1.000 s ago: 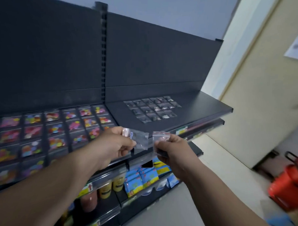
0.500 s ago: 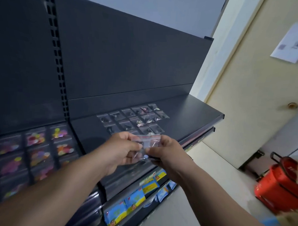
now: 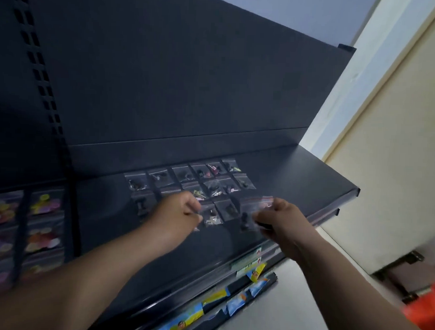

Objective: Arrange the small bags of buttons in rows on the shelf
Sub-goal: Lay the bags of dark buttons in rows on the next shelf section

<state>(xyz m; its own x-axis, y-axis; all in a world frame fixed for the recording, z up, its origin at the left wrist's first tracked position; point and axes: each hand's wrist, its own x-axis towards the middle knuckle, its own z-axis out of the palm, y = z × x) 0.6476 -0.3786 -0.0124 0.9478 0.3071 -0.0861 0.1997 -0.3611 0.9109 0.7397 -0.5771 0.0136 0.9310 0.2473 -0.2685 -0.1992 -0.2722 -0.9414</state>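
Several small clear bags of dark buttons (image 3: 191, 176) lie in rows on the black shelf (image 3: 302, 182). My right hand (image 3: 283, 221) pinches a clear bag with a red zip strip (image 3: 255, 210), holding it low over the shelf at the right end of the front row. My left hand (image 3: 177, 212) hovers with curled fingers over the left part of the rows and hides some bags. Blur keeps me from seeing whether it holds anything.
Bags of coloured buttons (image 3: 42, 205) fill the neighbouring shelf section on the left, past the slotted upright (image 3: 41, 84). Blue and yellow packets (image 3: 233, 303) hang on lower shelves. A red basket (image 3: 425, 313) stands on the floor at the right, by a cream door (image 3: 397, 146).
Both hands have moved forward and apart, from in front of the shelf edge to over the rows. The right hand has carried the clear bag down towards the shelf.
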